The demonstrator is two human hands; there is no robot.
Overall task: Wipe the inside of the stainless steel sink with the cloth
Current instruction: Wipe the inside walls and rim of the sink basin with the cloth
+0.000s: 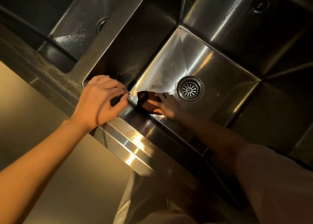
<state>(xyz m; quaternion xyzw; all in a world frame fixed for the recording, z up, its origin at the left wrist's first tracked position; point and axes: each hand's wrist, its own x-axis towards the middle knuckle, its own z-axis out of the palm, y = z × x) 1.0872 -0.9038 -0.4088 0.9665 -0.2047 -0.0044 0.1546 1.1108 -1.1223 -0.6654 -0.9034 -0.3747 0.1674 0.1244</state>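
Observation:
The stainless steel sink [211, 66] fills the middle and right of the head view, with a round drain strainer [190, 89] in its floor. My right hand [167, 106] is down inside the basin, left of the drain, pressing a dark brown cloth [145, 100] flat against the floor near the front left corner. Part of the cloth lies under my fingers. My left hand [100, 99] rests on the sink's front rim [128, 135] beside that corner, fingers curled, holding nothing that I can see.
A second basin [76, 25] with its own drain and water drops lies at the upper left, behind a steel divider [122, 20]. The steel front edge runs diagonally; a tan floor [33, 97] lies below it. My light trousers show at the bottom.

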